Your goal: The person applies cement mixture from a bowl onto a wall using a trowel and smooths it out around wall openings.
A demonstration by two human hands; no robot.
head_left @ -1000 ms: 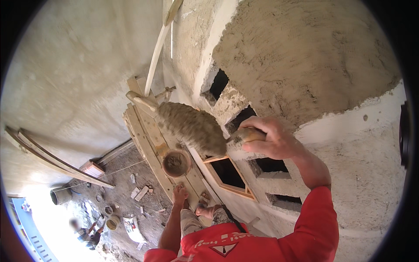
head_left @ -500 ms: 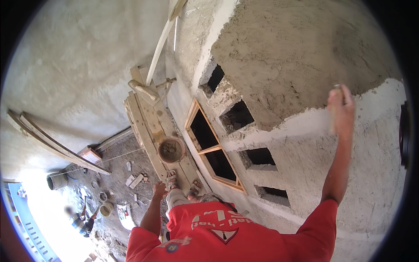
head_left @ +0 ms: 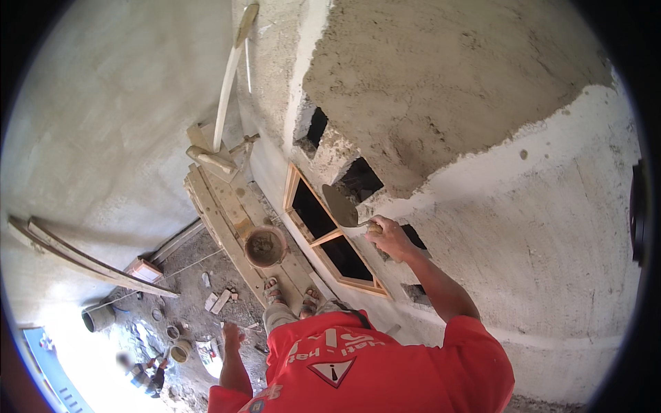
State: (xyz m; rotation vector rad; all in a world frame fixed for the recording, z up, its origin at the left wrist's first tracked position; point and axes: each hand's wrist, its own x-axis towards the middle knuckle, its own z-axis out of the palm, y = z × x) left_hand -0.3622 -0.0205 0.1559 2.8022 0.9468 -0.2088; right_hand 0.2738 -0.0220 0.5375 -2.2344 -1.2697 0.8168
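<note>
One right hand [head_left: 389, 237] grasping flat metal trowel [head_left: 342, 206] | left hand [head_left: 232, 337] released | rough wet plaster [head_left: 441, 89]

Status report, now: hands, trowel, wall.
Right hand gripping trowel, blade near wet plaster. Left hand hanging free, empty. Mortar bucket on the plank scaffold below.

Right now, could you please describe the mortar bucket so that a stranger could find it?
Start at the wooden scaffold planks running beside the plastered wall. The bucket stands on them, ahead of the person's sandalled feet. It is the only round, mortar-filled container up there.
</note>
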